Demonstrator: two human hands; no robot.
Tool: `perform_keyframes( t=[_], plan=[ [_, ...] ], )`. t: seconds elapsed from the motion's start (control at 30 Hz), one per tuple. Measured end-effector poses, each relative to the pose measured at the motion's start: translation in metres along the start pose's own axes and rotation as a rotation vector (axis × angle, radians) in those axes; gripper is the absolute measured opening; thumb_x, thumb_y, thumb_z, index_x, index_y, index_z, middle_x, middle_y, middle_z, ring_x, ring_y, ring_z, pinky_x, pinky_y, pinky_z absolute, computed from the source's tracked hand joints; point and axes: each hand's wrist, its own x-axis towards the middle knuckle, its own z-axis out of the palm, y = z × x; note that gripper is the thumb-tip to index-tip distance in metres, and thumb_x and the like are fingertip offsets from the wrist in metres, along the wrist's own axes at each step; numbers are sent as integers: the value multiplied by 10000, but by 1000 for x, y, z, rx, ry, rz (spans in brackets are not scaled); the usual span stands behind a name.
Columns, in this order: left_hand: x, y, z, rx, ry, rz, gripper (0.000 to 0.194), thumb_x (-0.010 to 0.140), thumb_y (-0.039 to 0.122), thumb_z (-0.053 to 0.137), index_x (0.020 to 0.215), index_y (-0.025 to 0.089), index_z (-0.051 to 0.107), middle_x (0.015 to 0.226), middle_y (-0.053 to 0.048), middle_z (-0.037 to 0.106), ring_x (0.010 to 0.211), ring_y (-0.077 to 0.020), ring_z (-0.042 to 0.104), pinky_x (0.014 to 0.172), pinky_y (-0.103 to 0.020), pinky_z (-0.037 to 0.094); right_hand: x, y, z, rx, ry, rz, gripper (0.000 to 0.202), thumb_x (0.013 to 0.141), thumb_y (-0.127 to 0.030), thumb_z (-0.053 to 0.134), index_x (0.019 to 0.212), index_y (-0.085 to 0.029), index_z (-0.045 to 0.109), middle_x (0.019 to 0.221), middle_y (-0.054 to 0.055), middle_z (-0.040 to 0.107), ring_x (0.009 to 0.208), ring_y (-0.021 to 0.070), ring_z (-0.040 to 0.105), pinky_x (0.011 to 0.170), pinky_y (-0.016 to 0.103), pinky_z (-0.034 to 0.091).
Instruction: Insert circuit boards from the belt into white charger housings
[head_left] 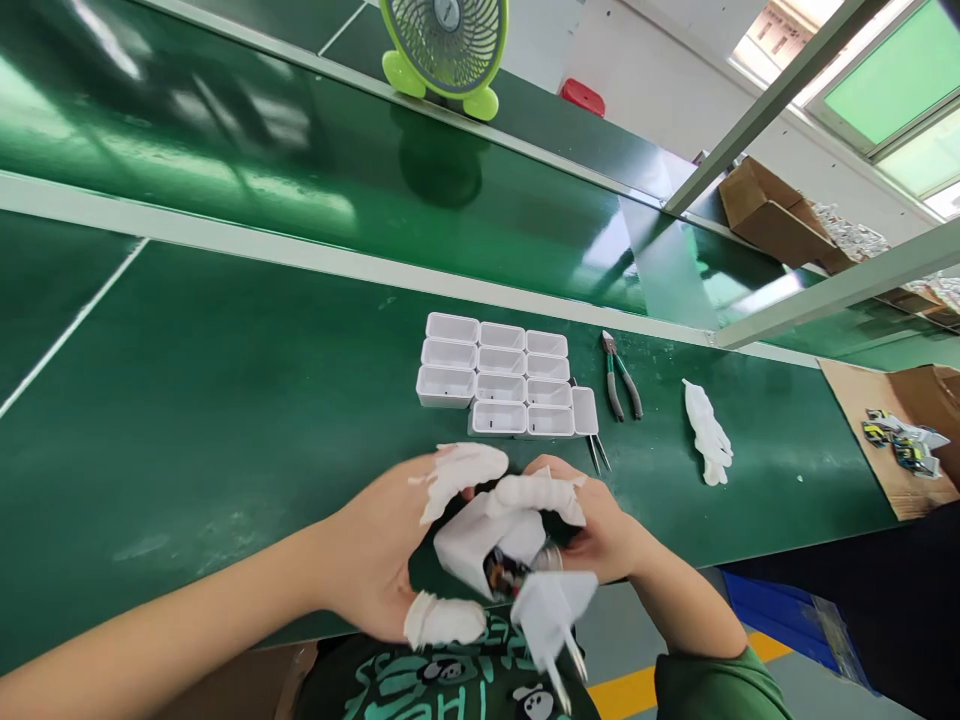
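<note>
My right hand (600, 525), with a white finger cot, grips a white plug-in power adapter whose housing (469, 550) stands open. Electronic parts (504, 575) show inside it, and the white cap with two metal pins (551, 610) hangs apart at the lower right. My left hand (397, 540) is spread around the housing's left side. Its thumb and forefinger, both in white cots, are apart; whether its hidden fingers touch the housing I cannot tell. Beyond the hands sits a block of small white bins (501, 362), several with tiny dark bits inside.
Right of the bins lie tweezers (598, 455), green-handled cutters (619, 375) and a crumpled white glove (707, 433). A cardboard box (855, 430) with circuit parts is at the far right. A green fan (448, 55) stands on the raised shelf, whose posts (840, 300) slant across the right.
</note>
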Motion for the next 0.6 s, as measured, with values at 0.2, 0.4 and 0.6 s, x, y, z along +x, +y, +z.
perform_keyframes(
  t=[0.2,0.4,0.6],
  plan=[
    [3,-1,0,377,205,218,658,926,573,595,1395,126,481,809,-75,714,685,-219,688,660,-355,584,-10,12,27,-134,14,228,205,965,-399,603,894,-211,565,748,29,608,687,165,535,588,266,478],
    [-2,-3,-2,568,305,200,255,815,211,784,1018,128,654,882,-111,747,767,-219,683,701,-362,585,-10,10,21,21,-34,306,292,925,-359,689,1164,-209,614,904,55,675,802,173,609,700,280,550],
    [3,-4,-11,653,363,217,87,857,208,718,871,204,632,757,-53,727,656,-192,651,611,-364,591,-7,8,20,38,42,292,273,936,-293,688,1188,-216,620,976,74,691,846,179,611,735,300,567]
  ],
)
